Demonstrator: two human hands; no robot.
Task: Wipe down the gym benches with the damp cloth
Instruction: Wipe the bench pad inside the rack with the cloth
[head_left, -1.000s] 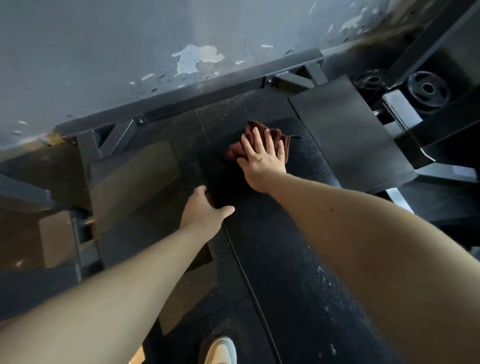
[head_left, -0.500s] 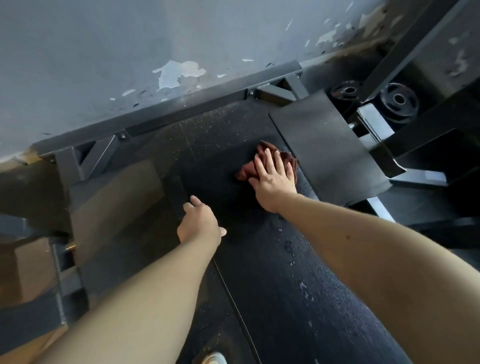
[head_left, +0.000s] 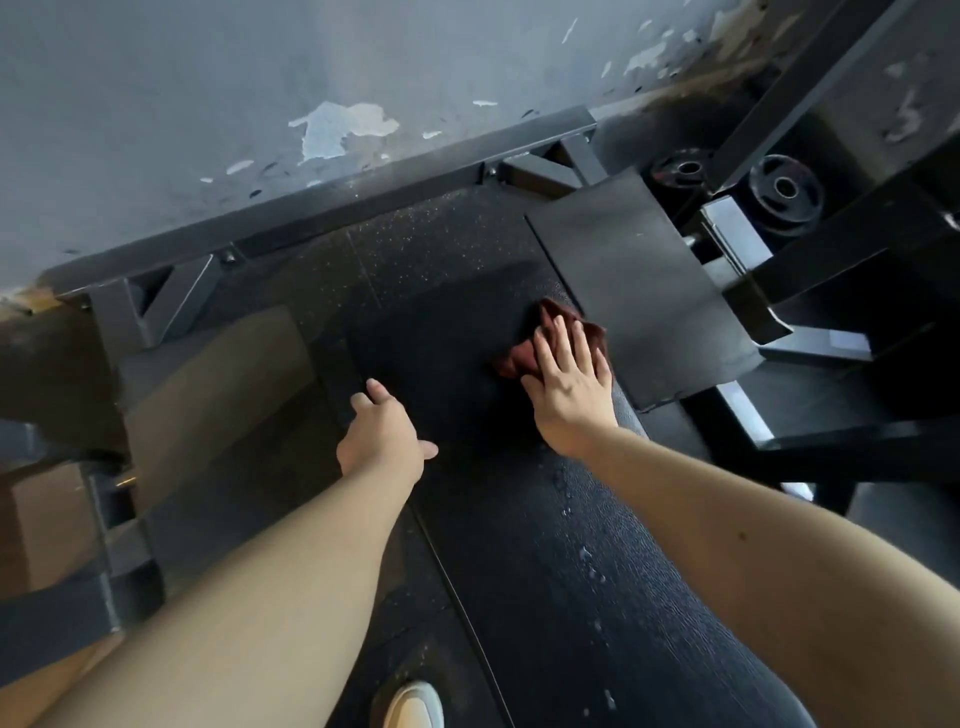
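A long black padded gym bench (head_left: 530, 545) runs from the bottom right up to the middle of the view, with water droplets on its lower half. My right hand (head_left: 571, 387) presses flat on a crumpled reddish-brown cloth (head_left: 524, 353) near the bench's far right corner. The cloth sticks out above and to the left of my fingers. My left hand (head_left: 382, 439) rests on the bench's left edge, fingers curled over the side and thumb lying on the pad.
A flat black pad (head_left: 639, 291) lies just right of the cloth. A dark steel frame beam (head_left: 332, 213) runs along the peeling grey wall. Two weight plates (head_left: 784, 192) sit at the upper right. A white shoe (head_left: 415, 706) shows on the floor below.
My right hand has slid the cloth to the right, toward the bench's far right corner. The left hand has stayed on the left edge.
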